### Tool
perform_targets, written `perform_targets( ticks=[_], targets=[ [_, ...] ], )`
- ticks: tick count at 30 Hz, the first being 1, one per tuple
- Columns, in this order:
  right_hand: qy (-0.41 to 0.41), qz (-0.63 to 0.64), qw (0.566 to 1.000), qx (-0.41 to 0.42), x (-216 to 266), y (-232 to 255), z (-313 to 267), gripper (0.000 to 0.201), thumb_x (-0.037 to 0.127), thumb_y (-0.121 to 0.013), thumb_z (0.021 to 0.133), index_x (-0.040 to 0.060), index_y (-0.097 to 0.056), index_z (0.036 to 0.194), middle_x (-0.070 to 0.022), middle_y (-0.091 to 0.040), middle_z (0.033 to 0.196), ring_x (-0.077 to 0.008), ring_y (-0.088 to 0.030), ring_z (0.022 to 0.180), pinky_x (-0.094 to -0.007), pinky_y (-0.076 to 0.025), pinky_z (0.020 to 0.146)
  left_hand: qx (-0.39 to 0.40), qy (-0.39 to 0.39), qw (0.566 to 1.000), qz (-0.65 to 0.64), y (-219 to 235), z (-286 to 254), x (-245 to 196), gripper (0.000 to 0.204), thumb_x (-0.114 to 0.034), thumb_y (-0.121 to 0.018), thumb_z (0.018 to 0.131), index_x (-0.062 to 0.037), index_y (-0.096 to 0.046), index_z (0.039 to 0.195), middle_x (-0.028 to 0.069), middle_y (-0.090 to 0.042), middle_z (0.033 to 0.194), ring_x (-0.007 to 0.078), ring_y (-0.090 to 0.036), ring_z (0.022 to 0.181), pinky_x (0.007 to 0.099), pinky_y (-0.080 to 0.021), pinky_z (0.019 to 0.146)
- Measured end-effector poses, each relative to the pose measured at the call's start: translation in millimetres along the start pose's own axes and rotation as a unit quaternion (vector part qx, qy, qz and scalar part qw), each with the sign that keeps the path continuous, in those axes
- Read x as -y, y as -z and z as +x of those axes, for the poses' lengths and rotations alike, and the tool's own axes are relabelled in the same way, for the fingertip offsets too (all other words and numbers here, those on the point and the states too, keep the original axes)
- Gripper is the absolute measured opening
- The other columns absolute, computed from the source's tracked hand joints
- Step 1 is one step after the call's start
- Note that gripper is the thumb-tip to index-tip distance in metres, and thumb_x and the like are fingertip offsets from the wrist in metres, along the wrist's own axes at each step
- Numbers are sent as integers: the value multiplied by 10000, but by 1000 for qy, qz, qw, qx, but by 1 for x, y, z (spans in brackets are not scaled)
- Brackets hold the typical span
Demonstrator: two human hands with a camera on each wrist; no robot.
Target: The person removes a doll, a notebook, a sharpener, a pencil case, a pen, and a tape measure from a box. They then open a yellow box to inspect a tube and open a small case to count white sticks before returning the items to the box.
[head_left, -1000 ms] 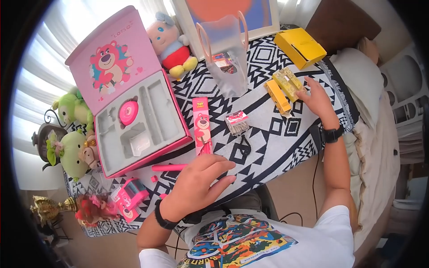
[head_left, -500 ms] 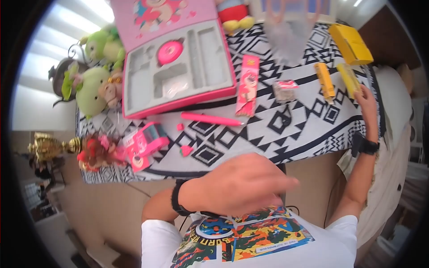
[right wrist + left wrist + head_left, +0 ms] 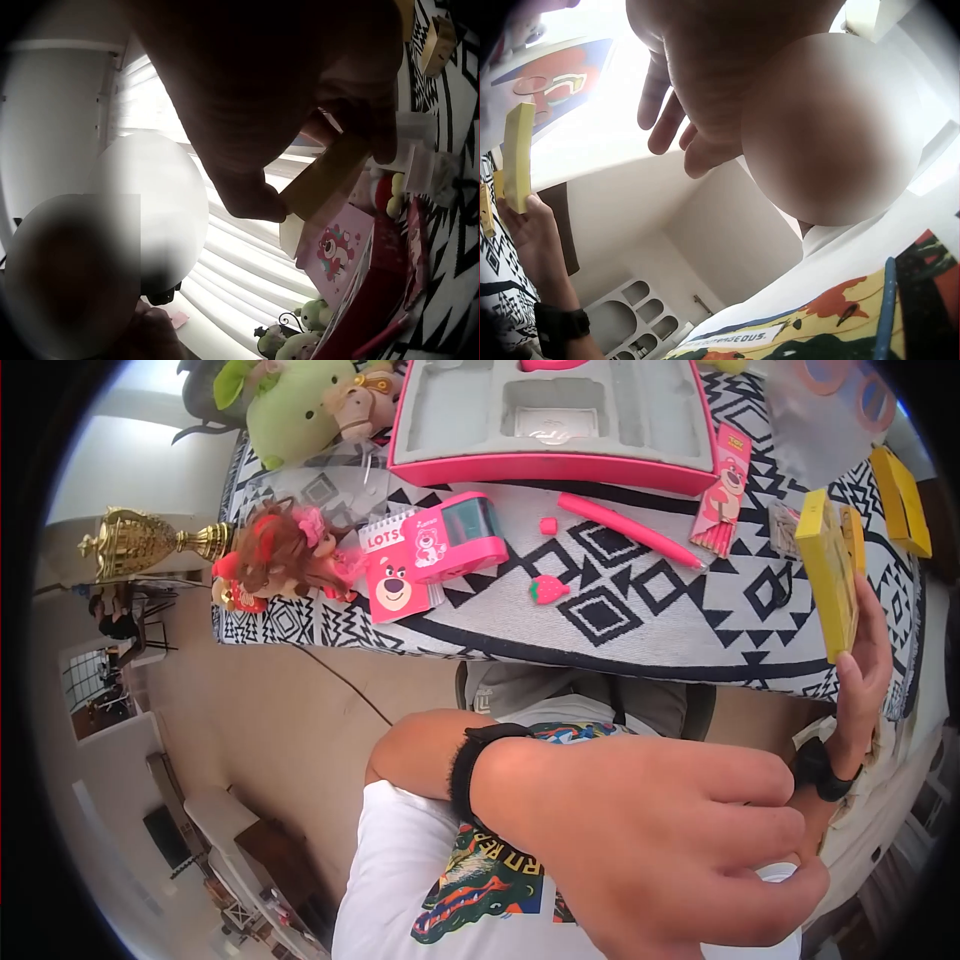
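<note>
My right hand [image 3: 868, 650] grips a flat yellow box [image 3: 825, 575] near its lower end, upright and raised over the table's right side. In the right wrist view the thumb and fingers pinch opposite sides of the box [image 3: 326, 176]. My left hand [image 3: 650, 840] is held up in front of my shirt, large in the head view, with fingers loosely bent and nothing in them. The left wrist view shows those fingers hanging relaxed. Behind the yellow box, a narrow orange-yellow box [image 3: 852, 535] is partly hidden.
A patterned cloth [image 3: 640, 635] covers the table. On it are an open pink gift box [image 3: 560, 478], a pink pen [image 3: 630, 530], a strawberry-shaped piece [image 3: 550, 590], a pink pencil pack [image 3: 722, 495], a notepad [image 3: 395, 575] and a doll [image 3: 290, 550]. A larger yellow box [image 3: 900, 500] stands far right.
My right hand has picked the flat yellow box up off the cloth and brought it nearer. My left hand has risen toward the head camera. The head view has swung left and down.
</note>
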State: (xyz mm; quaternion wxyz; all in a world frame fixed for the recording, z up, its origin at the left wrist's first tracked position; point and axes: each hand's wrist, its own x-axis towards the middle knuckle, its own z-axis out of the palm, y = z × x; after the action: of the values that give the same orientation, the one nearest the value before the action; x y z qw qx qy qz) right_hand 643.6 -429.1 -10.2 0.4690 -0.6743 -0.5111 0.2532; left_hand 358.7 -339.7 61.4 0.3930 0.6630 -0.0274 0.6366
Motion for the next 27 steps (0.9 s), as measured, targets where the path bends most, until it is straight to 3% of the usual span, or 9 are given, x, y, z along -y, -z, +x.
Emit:
perform_targets(
  ticks=[2,4,5,6,7,8,9,13,27],
  targets=[
    [-6,53,998,39,25,-33,13,983,463,-752,837,-99,-338,1529,-201,-411,1563,-278,-417,1446,-375,-291,1207,-31,-30,999,28,20,5,0,424,-393,-618,1021,-233,-582,1412,38,-621,852,175,-542,642,286,-459,554],
    [26,104,993,53,42,-63,30,946,399,-749,799,-99,-368,1508,-193,-449,1516,-269,-444,1420,-376,-315,1193,278,-23,960,24,66,19,12,231,-136,-732,876,-41,-719,1086,109,-689,1061,299,-669,898,407,-569,769],
    [53,115,991,50,44,-74,38,899,331,-734,774,-96,-396,1489,-184,-484,1473,-259,-463,1401,-373,-331,1182,149,-43,985,74,62,9,27,218,-158,-740,871,-42,-717,1055,101,-687,1041,313,-662,914,413,-559,757],
    [71,102,991,54,51,-84,48,893,303,-743,750,-85,-412,1483,-162,-504,1425,-251,-486,1363,-366,-348,1167,139,-40,978,149,88,8,47,386,-257,-811,823,-12,-705,1101,98,-681,1025,335,-652,895,439,-539,782],
    [89,91,990,58,56,-93,59,889,276,-753,726,-73,-427,1476,-141,-525,1377,-242,-510,1325,-358,-366,1152,186,74,934,297,112,14,51,713,-371,-894,743,-18,-616,1297,109,-645,1157,320,-628,1021,435,-502,860],
    [113,93,986,80,58,-99,71,876,244,-758,708,-57,-443,1468,-127,-530,1338,-233,-526,1280,-348,-387,1127,10,58,977,204,122,-11,97,1082,-523,-922,674,-23,-415,1488,128,-537,1358,277,-565,1172,423,-463,955],
    [140,97,979,108,59,-105,82,865,211,-762,689,-42,-459,1459,-112,-536,1298,-225,-543,1235,-339,-408,1102,-2,161,975,155,129,-11,108,1095,-348,-926,706,4,-291,1526,150,-374,1479,245,-504,1214,374,-450,987],
    [219,60,962,149,57,-128,108,905,156,-791,655,29,-454,1485,-116,-535,1325,-234,-562,1199,-346,-451,1057,-58,394,899,-184,117,-4,116,1200,-311,-917,746,-58,-129,1615,188,-369,1554,273,-455,1394,407,-413,1140],
    [132,432,864,222,17,-143,110,865,82,-791,807,22,-327,1534,-161,-423,1541,-270,-508,1357,-432,-416,1131,17,297,954,-40,131,-48,143,1270,-408,-995,621,-36,-215,1552,237,-441,1476,302,-507,1340,433,-454,1109]
  ],
)
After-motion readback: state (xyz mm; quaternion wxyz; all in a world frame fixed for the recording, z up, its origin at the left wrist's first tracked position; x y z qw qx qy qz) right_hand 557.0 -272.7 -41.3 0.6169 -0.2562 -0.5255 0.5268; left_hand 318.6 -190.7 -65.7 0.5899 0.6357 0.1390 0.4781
